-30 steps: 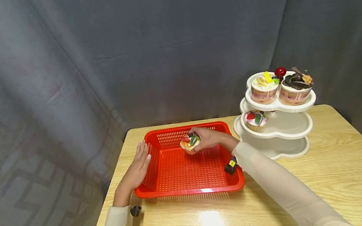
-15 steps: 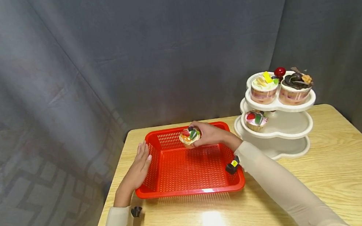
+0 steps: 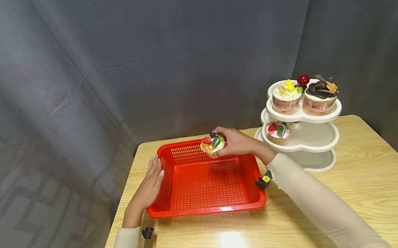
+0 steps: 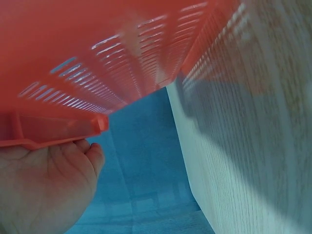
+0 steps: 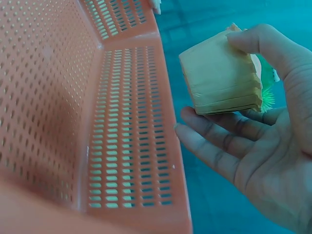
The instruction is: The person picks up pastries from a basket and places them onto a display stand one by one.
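In the head view my right hand (image 3: 235,141) grips a cupcake (image 3: 212,146) topped with cream, red and orange fruit and a green piece, above the back right part of the red plastic basket (image 3: 207,211). The right wrist view shows the pale wrapper of the cupcake (image 5: 222,73) between thumb and fingers, beside the basket's perforated wall (image 5: 168,122). My left hand (image 3: 148,188) lies with extended fingers along the basket's left rim. From the left wrist, that hand (image 4: 48,183) is seen touching the rim's underside.
A white three-tier stand (image 3: 318,146) is right of the basket. Its top tier bears a cream-topped dessert cup (image 3: 285,99), a chocolate-topped dessert cup (image 3: 319,101) and a red cherry (image 3: 303,80); a pink cupcake (image 3: 277,132) sits on the middle tier. A grey curtain (image 3: 192,60) hangs behind the table (image 3: 303,214).
My right hand has lifted the cupcake from inside the basket up towards its back rim, then slightly rightward. The left hand stays at the left rim. The view has shifted slightly.
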`<state>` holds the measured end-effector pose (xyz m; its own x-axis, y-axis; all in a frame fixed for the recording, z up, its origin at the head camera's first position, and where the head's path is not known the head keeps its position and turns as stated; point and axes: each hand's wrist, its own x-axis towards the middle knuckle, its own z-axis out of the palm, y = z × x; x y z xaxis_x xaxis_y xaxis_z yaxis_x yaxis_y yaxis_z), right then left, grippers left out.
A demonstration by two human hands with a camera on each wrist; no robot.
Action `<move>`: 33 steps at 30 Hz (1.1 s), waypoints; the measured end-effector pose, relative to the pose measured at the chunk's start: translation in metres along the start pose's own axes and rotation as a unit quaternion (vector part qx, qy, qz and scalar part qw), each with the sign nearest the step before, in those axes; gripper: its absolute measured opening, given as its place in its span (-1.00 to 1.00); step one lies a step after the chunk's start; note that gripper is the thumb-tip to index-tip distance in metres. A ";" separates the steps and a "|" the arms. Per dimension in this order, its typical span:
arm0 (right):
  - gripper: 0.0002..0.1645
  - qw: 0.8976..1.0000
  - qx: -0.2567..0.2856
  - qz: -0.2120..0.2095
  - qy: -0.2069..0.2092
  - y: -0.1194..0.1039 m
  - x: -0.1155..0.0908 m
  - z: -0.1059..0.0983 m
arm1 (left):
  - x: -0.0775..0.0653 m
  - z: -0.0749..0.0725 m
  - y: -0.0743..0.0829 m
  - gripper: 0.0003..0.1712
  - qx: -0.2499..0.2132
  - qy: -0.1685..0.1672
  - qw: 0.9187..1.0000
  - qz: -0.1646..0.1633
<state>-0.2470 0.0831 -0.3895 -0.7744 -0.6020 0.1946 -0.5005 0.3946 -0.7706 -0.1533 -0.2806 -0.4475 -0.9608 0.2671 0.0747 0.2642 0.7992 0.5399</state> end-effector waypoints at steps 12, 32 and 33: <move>-0.28 0.999 -0.004 0.003 0.043 -0.010 -0.022 -0.014 | 0.000 -0.003 -0.001 -0.29 -0.002 -0.001 1.000 -0.003; -0.29 0.993 -0.009 0.033 0.111 -0.029 -0.073 -0.023 | -0.002 -0.005 0.000 -0.31 0.000 0.002 1.000 -0.006; -0.29 0.993 -0.006 0.035 0.112 -0.029 -0.075 -0.023 | -0.002 -0.005 0.000 -0.31 -0.001 0.003 1.000 -0.007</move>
<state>-0.1833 0.1325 -0.3676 -0.8734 -0.4039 0.2720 -0.4461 0.4397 -0.7795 -0.1516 -0.2835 -0.4434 -0.9648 0.2528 0.0732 0.2511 0.8013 0.5431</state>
